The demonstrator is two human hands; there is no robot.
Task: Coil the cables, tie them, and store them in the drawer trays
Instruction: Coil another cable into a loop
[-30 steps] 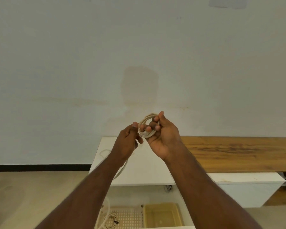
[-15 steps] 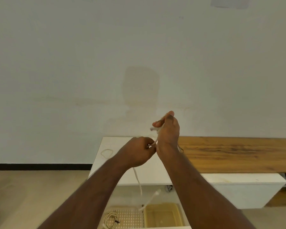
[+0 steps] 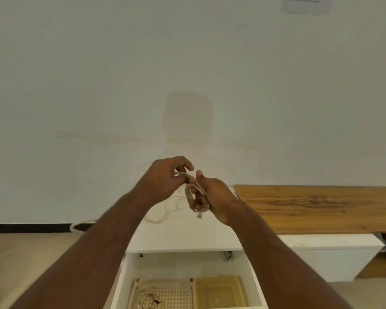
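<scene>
So half a second before this the left hand (image 3: 163,179) was lower and tucked against the right wrist, pulling the free end of the cable downward with a long tail hanging toward the drawer. At this moment it had come up and to the left, level with the right thumb, fingers curled and pinching that loose strand, and the hanging tail was gone from below. My read: the tail was being wrapped round the bundle, so the tying step was underway, not finished.

The right hand (image 3: 212,200) had its fingers clamped round the coiled white cable (image 3: 191,198), held in the air above the white cabinet top (image 3: 183,239). The coil looked like it stood roughly upright, long axis running top to bottom, with a short plug end poking down out of the fist. The strand led up and left to the left hand.

Down near me the drawer (image 3: 254,284) was open: one already tied cable (image 3: 147,297) in the perforated tray (image 3: 176,293), and the yellow tray (image 3: 218,291) to its right. Another loose cable (image 3: 165,214) lay on the cabinet top.
</scene>
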